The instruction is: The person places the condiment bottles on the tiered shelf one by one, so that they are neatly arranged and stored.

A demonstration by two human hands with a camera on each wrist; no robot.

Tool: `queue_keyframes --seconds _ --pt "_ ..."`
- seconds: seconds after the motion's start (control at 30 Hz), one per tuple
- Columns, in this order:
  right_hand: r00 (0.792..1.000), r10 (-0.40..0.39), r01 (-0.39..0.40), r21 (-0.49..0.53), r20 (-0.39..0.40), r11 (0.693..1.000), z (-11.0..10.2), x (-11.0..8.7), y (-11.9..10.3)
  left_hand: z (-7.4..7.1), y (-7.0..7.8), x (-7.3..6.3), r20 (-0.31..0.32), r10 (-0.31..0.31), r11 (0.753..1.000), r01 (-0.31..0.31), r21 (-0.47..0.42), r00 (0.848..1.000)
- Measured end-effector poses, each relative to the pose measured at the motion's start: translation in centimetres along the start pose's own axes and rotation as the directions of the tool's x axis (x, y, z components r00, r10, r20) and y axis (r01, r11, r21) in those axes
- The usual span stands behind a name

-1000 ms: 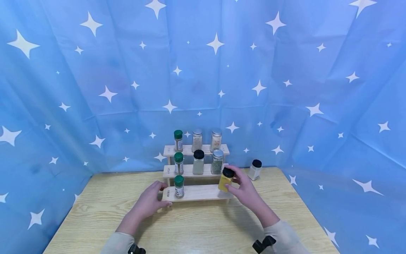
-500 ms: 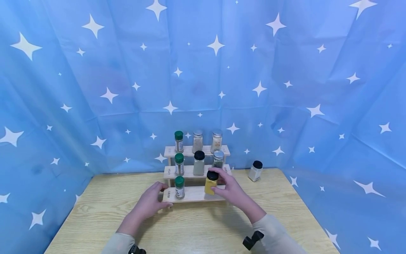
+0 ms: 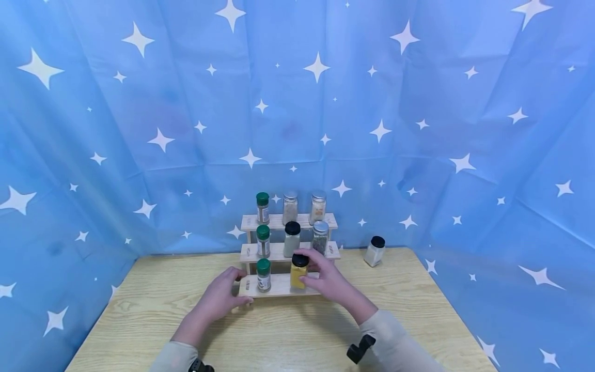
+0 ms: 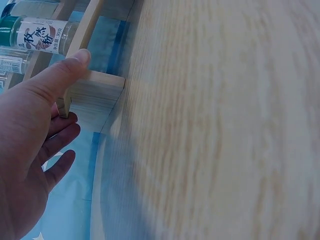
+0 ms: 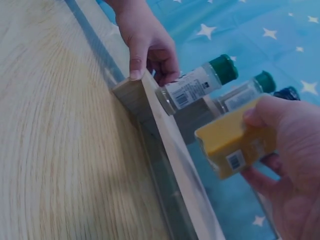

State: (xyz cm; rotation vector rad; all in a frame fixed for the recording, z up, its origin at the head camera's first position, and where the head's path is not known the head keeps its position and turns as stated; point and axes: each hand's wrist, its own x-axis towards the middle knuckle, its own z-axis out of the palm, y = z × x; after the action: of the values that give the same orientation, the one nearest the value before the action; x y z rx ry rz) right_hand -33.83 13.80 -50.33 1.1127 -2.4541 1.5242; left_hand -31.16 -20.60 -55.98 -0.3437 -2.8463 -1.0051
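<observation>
My right hand point(image 3: 329, 281) grips a square spice jar point(image 3: 297, 278) of yellow powder with a black lid. It is upright, close over the bottom shelf of a three-tier wooden spice rack point(image 3: 280, 285). In the right wrist view, thumb and fingers hold the yellow jar's sides, its barcode label showing. My left hand point(image 3: 218, 296) grips the left end of that shelf, thumb point(image 4: 75, 62) on the front edge and fingers reaching round behind. Between the hands, a green-capped spice bottle point(image 3: 264, 276) with a printed label stands on the shelf's left part.
The middle tier bears a green-capped bottle point(image 3: 263, 243), a black-lidded jar point(image 3: 292, 242) and a silver-lidded jar point(image 3: 319, 240). Above, another green-capped bottle point(image 3: 262, 209) stands beside two silver-lidded jars. A black-lidded jar of white contents point(image 3: 374, 252) stands on the table point(image 3: 418, 305), right of the rack.
My right hand has carried the yellow jar leftward along the bottom shelf, from its right end to about the middle. My left hand keeps its hold on the shelf end.
</observation>
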Motion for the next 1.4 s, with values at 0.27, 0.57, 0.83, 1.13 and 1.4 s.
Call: queue_keyframes --seconds 0.27,0.57,0.83,1.13,1.4 --pt "0.999 0.028 -0.028 -0.005 0.039 1.000 0.8 0.4 0.0 0.0 0.1 -0.1 0.001 0.004 1.000 -0.004 0.007 1.000" --pt "0.994 0.072 -0.073 0.021 0.080 0.997 1.2 0.5 0.4 0.1 0.0 -0.1 0.004 -0.007 1.000 0.007 0.012 1.000" --pt "0.994 0.084 -0.088 0.059 0.067 0.994 1.6 0.2 1.0 0.2 -0.1 0.0 0.001 -0.001 1.000 0.001 0.009 1.000" --pt "0.996 0.066 -0.071 0.071 0.061 0.995 1.8 0.4 1.0 0.0 0.0 0.0 -0.007 0.003 1.000 -0.003 0.009 1.000" --pt "1.000 0.016 -0.016 0.005 0.019 1.000 1.5 -0.2 1.0 -0.1 -0.2 0.1 -0.001 0.013 1.000 -0.013 0.014 1.000"
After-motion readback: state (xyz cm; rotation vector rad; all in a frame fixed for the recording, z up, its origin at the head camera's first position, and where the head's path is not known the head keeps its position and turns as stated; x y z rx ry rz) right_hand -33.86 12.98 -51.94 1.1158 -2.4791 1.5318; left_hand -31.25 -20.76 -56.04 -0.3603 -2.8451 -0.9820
